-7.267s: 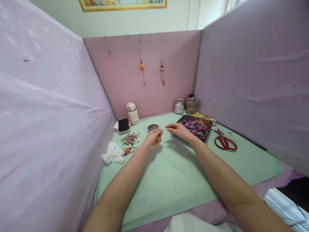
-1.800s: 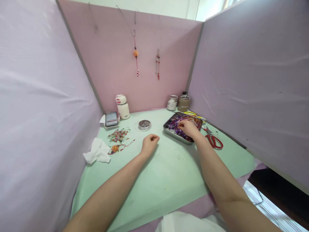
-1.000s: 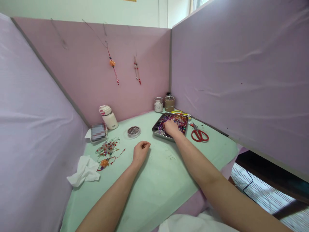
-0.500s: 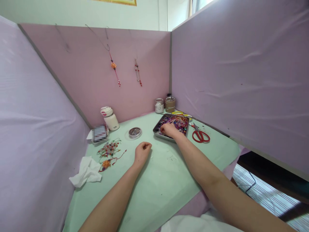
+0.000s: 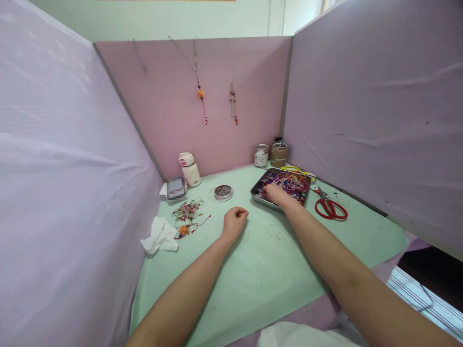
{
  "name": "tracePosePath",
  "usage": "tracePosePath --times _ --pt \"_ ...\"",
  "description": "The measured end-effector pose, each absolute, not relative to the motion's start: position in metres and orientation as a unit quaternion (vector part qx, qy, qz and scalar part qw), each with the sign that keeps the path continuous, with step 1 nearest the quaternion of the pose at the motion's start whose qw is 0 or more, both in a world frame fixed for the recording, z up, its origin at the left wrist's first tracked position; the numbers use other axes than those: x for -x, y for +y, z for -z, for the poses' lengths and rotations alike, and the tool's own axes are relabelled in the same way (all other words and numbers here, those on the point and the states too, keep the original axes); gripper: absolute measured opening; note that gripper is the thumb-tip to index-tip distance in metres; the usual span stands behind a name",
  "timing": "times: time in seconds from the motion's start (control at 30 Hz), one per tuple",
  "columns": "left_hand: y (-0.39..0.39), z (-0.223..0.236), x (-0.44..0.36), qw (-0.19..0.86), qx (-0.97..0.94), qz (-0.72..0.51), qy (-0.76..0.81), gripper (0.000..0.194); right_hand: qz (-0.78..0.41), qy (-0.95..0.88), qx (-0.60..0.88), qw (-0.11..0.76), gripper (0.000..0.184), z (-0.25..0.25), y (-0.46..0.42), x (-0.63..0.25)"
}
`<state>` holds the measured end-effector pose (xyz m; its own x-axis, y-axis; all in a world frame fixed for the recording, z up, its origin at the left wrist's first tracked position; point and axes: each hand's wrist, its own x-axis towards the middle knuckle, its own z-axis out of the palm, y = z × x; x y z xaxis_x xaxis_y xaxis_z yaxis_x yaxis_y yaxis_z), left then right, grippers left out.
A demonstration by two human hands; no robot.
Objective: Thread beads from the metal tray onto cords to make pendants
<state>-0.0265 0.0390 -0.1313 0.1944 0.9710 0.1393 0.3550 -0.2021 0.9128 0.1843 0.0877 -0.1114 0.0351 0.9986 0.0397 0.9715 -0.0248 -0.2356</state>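
My right hand (image 5: 275, 193) reaches into the metal tray (image 5: 265, 203) of beads and cords, its fingers bent down among the beads (image 5: 289, 183) at the tray's left side. Whatever those fingertips pinch is too small to make out. Resting on the green tabletop (image 5: 246, 279), my left hand (image 5: 235, 222) is curled with thumb and forefinger together; I cannot see what, if anything, is between them. A round clear dish (image 5: 223, 193) of small dark pieces sits beyond the left hand. Red-handled scissors (image 5: 330, 208) lie right of the tray.
At the left are a bunch of beaded strings (image 5: 188, 210), an orange beaded ornament (image 5: 183, 231), a crumpled tissue (image 5: 159, 236), a blurred box (image 5: 176, 188) and a white bottle (image 5: 190, 171). Two jars (image 5: 261, 156) stand at the back. Partition walls (image 5: 224, 62) enclose the table; beaded strings hang there.
The view has swung left, so everything appears further right. My right hand stays in the tray and my left hand keeps its curled pose on the table.
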Motion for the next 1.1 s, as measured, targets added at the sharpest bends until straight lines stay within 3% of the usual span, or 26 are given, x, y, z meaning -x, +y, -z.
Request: tracePosePath --times 0.33,0.4,0.5,0.6,0.77,1.1 --pt "0.04 0.136 0.027 0.391 -0.666 -0.403 0.49 0.013 -0.049 -0.709 0.693 0.121 0.017 0.109 0.085 -0.186" --pt "0.04 0.135 0.027 0.394 -0.664 -0.405 0.489 0.013 -0.022 -0.703 0.689 0.175 0.02 0.104 0.081 -0.184" --pt "0.04 0.134 0.028 0.396 -0.66 -0.411 0.489 0.013 -0.014 -0.67 0.667 0.326 0.022 0.096 0.069 -0.175" --pt "0.04 0.133 0.028 0.399 -0.655 -0.421 0.484 0.013 -0.087 -0.635 0.623 0.448 0.02 0.091 0.052 -0.156" --pt "0.039 0.132 0.028 0.402 -0.641 -0.448 0.476 0.013 -0.27 -0.564 0.555 0.548 0.024 0.101 0.032 -0.123" --pt "0.037 0.129 0.028 0.396 -0.626 -0.49 0.459 0.015 -0.418 -0.487 0.528 0.556 0.033 0.118 0.022 -0.124"
